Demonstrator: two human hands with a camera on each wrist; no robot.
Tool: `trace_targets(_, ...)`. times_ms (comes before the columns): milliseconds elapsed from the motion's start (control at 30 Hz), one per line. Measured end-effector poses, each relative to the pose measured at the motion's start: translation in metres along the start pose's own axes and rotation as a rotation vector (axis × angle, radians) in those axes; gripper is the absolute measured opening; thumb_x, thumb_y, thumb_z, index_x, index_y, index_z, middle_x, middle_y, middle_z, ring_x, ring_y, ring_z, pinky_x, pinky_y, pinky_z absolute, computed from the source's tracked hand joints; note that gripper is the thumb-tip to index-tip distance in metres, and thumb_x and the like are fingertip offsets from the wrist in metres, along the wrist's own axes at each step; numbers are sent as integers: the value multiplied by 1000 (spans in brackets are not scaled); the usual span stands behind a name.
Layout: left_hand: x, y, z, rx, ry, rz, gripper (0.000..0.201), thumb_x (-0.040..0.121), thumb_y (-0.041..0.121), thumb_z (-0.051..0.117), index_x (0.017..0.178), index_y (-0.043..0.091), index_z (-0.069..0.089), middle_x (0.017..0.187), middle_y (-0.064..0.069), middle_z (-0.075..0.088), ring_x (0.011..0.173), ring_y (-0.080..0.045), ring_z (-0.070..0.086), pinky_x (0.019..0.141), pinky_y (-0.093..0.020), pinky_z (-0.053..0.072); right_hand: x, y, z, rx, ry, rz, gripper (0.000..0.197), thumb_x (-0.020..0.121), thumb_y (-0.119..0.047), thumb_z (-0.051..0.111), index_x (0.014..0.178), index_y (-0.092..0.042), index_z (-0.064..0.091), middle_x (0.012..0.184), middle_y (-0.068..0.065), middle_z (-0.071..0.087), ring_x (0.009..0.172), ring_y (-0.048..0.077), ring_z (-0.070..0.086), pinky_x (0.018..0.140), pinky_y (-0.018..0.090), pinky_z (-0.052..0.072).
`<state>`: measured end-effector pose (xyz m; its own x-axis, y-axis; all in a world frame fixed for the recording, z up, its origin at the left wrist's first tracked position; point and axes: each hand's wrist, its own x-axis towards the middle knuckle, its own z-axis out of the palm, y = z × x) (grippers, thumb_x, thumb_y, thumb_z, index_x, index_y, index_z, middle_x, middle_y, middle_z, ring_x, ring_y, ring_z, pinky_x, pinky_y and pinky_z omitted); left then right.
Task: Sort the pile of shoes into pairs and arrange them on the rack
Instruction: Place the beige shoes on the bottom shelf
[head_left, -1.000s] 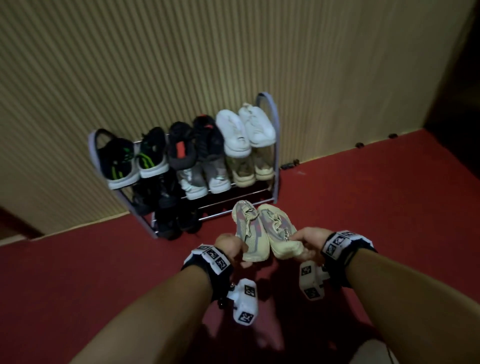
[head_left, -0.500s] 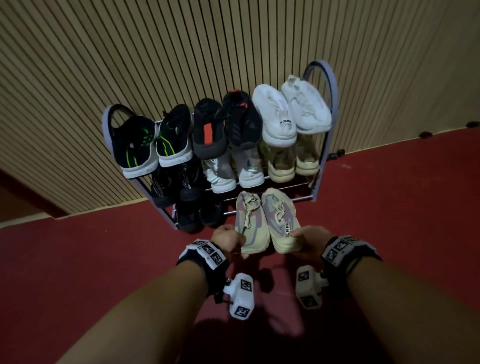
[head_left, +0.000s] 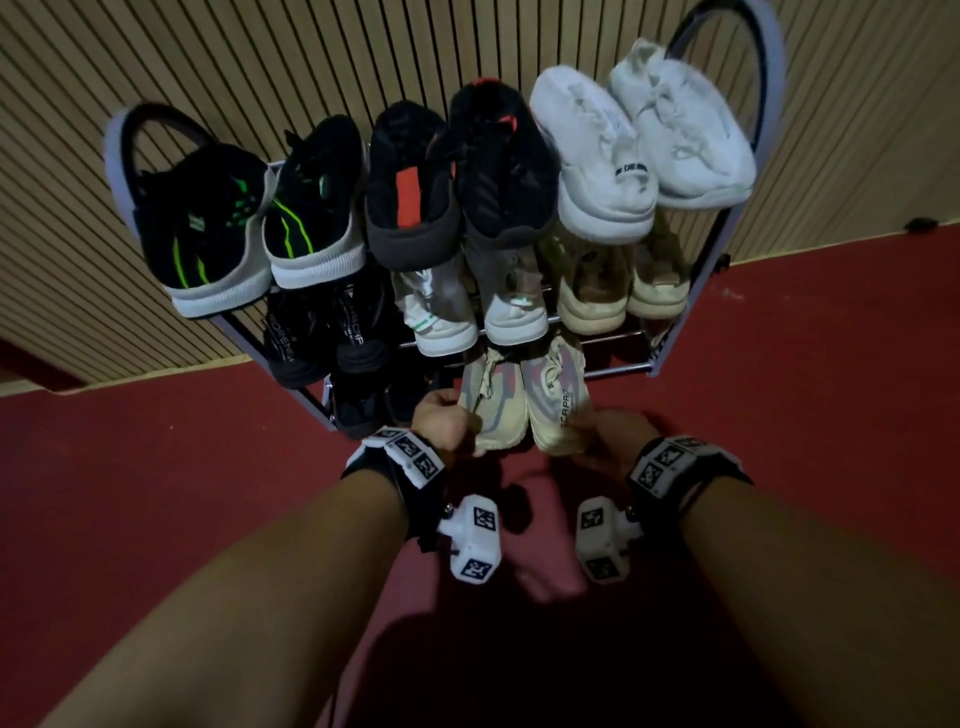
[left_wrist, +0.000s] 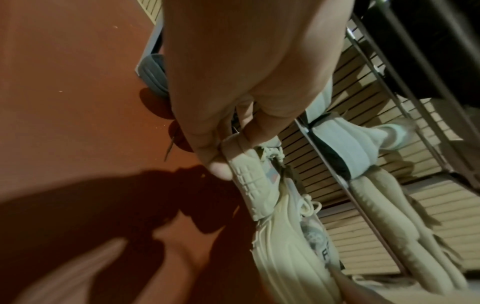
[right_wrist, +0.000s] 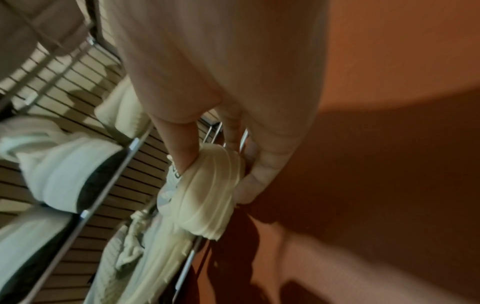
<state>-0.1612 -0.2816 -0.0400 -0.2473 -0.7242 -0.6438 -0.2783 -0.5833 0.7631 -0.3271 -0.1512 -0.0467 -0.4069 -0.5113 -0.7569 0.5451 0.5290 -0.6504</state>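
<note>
I hold a pair of cream and pink sneakers side by side, toes toward the bottom shelf of the shoe rack (head_left: 763, 62). My left hand (head_left: 441, 423) pinches the heel of the left sneaker (head_left: 491, 402) (left_wrist: 249, 181). My right hand (head_left: 613, 436) grips the heel of the right sneaker (head_left: 556, 400) (right_wrist: 207, 191), thumb inside the collar. The toes of both sneakers reach under the middle shelf rail.
The top shelf carries black-green (head_left: 208, 228), black-red (head_left: 410, 176) and white (head_left: 597, 150) pairs. The middle shelf has black, grey-white (head_left: 447, 317) and beige (head_left: 592, 296) pairs; dark shoes (head_left: 358, 405) fill the bottom left. A slatted wall stands behind, over a red floor (head_left: 805, 364).
Both hands have carried the cream sneakers forward toward the rack. The toes now reach the bottom shelf, and the rack looks much nearer.
</note>
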Motion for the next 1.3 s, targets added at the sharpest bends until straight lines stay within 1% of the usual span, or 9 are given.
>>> trace_targets(300,49,0,-1,7,23,39,51,74,-13,62,123,1,55,113,-31,64,79,-40,64,47,-36,52,45,-10,17,22,2,-96,10,84,-2,65,92,-8,65,83,10,68,70,21,66,59,32,53)
trace_targets(467,68,-2,1,-21,64,37,53,78,-14,63,127,2,50,110,-29,64,71,-35,62,43,-35,52,63,-14,26,-5,-3,-97,13,90,-1,57,80,-8,62,63,10,69,54,18,68,55,28,54)
trace_targets(567,86,-9,1,-24,90,72,63,64,-7,71,123,1,53,106,-26,67,75,-37,67,56,-48,58,70,-15,30,-14,17,-103,12,87,-4,63,75,-6,64,78,17,69,71,28,67,77,41,57)
trace_targets(633,121,-28,-4,-34,114,97,74,49,2,74,121,2,56,107,-25,68,87,-40,69,71,-59,57,72,-17,31,-2,20,-102,11,86,-1,63,76,-5,63,78,18,67,70,27,65,72,38,55)
trace_targets(867,116,-24,2,-137,119,74,67,41,1,75,108,-2,65,101,-27,70,89,-42,70,76,-61,56,83,-24,47,81,63,-137,14,86,0,64,77,-10,58,71,13,64,56,21,63,62,38,55)
trace_targets(967,93,-4,7,-208,153,66,58,54,-6,69,111,-1,66,97,-21,72,84,-37,70,78,-53,59,81,-28,51,89,50,-181,18,91,-6,62,79,-14,52,70,7,58,60,16,58,63,37,53)
trace_targets(1167,73,2,11,-113,15,-81,48,88,-7,51,134,7,48,74,-7,56,57,-18,55,46,-25,48,84,-27,45,-145,87,-260,12,90,-13,62,81,-19,58,80,7,60,79,28,64,87,50,56)
trace_targets(1233,71,2,12,-150,40,-100,38,84,-10,57,119,6,56,68,-8,57,51,-17,54,44,-24,47,84,-28,45,-218,180,-435,16,84,-12,70,98,-7,65,79,2,59,86,32,68,83,41,59)
trace_targets(1300,71,3,15,-163,81,-87,21,77,-12,63,86,6,57,61,-10,57,48,-19,53,44,-24,49,86,-30,49,-455,49,-534,43,56,-14,89,87,7,69,70,10,63,71,34,70,60,28,57)
